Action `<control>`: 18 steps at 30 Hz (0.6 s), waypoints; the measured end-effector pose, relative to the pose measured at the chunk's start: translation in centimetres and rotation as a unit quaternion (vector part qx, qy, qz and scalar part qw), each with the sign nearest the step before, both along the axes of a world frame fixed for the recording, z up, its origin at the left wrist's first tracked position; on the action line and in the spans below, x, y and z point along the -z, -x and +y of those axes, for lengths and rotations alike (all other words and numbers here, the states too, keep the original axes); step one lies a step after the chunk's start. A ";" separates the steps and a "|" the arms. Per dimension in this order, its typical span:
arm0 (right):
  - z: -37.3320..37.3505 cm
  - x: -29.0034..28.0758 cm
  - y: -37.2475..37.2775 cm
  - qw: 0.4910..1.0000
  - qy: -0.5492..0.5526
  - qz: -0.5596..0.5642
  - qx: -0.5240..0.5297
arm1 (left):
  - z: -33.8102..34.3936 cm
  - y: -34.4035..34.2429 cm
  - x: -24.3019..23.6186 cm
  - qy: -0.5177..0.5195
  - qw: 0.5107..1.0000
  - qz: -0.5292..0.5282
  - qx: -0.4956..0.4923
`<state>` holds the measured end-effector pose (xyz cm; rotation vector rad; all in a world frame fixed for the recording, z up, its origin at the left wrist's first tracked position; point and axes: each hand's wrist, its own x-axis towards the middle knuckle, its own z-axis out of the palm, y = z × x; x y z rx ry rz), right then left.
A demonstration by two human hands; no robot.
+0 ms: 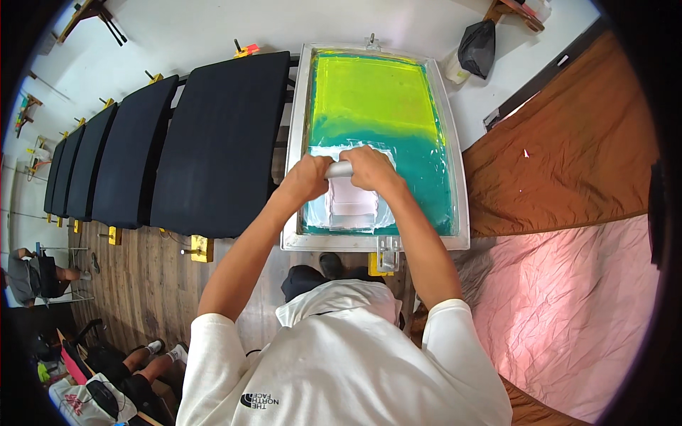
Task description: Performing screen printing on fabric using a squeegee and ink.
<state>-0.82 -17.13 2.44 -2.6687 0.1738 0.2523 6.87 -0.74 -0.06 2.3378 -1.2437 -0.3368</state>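
Both my hands are closed round the pale grey handle of a squeegee. My left hand grips its left end and my right hand its right end, and they hide most of the tool. The squeegee stands on a printing screen with a silvery metal frame. Its mesh is yellow-green in the far part and teal in the near part. White ink lies around and below the squeegee, bordering a pale rectangular area.
Several black padded boards stand in a row to the left, with yellow blocks at their ends. A clear clamp sits at the screen's near edge. Brown cloth and pink sheeting hang right. Other people are at the lower left.
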 end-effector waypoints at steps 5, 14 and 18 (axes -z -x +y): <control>-0.7 2.0 2.2 0.990 0.004 -0.081 -0.115 | 1.9 5.4 2.9 0.014 0.996 -0.080 -0.024; -3.2 -1.6 2.6 0.977 0.030 0.044 -0.206 | -0.6 7.7 -0.5 -0.022 0.998 0.046 -0.039; -2.9 -1.7 2.7 0.999 0.009 0.038 -0.034 | -2.1 2.4 -0.9 0.027 0.998 0.052 0.035</control>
